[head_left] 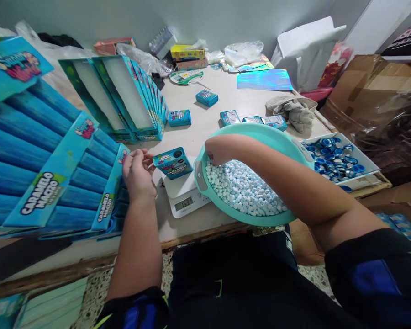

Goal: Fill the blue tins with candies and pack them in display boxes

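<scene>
A blue candy tin [173,163] marked "Caramelo Macizo" stands on a white digital scale [188,201] with a lit display. My left hand [140,171] is at the tin's left side, its fingers loosely bent and apart, the tips at or very near the tin's edge. To the right, a turquoise basin [253,219] holds many small white and pale-blue candies [245,187]. My right hand [221,150] reaches into the basin's left part, palm down over the candies. Its fingers are mostly hidden, so I cannot see what they hold.
Blue cardboard display boxes [61,176] stand at left, with nested ones [123,100] behind. Several blue tins [207,97] lie beyond the basin. A white tray [370,167] of blue and silver caps, a grey cloth [292,112] and a cardboard box [373,87] are at right.
</scene>
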A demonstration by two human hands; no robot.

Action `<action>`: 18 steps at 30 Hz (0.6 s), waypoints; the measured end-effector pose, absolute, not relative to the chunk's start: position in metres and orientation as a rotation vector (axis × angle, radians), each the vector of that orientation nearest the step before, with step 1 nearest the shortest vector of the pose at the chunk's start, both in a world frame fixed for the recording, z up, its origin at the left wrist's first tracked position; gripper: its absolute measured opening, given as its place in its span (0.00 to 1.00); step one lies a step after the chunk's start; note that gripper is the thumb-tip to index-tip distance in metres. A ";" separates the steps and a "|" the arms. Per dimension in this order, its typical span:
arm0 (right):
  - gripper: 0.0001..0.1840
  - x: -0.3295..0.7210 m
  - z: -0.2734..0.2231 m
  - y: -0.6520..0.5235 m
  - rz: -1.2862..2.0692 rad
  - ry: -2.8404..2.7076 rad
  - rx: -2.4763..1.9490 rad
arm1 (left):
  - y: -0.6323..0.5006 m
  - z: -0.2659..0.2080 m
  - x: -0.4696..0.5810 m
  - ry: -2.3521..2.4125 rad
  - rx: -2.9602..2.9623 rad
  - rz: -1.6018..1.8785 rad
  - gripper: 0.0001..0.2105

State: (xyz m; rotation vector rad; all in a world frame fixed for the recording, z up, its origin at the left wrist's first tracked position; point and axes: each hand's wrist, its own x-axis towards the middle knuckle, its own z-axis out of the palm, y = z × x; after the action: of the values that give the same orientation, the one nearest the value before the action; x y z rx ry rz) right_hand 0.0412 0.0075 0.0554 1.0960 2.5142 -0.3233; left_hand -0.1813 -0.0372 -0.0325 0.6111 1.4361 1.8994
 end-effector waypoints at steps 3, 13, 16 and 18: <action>0.09 0.039 0.056 0.005 -0.322 2.475 1.039 | -0.037 -0.037 -0.182 1.439 0.631 1.893 0.03; 0.12 0.037 0.061 -0.001 -0.353 2.319 1.053 | -0.040 -0.043 -0.188 1.374 0.692 1.895 0.10; 0.13 0.038 0.058 0.001 -0.346 2.320 1.042 | -0.041 -0.039 -0.187 1.367 0.648 1.901 0.07; 0.16 0.039 0.059 0.002 -0.368 2.335 1.072 | -0.041 -0.037 -0.186 1.362 0.647 1.910 0.07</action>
State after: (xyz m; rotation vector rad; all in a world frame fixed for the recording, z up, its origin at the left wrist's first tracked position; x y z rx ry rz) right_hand 0.0391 0.0022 0.0595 1.0716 2.3353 -0.3681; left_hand -0.1855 -0.0414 -0.0366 0.6470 1.3624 1.9101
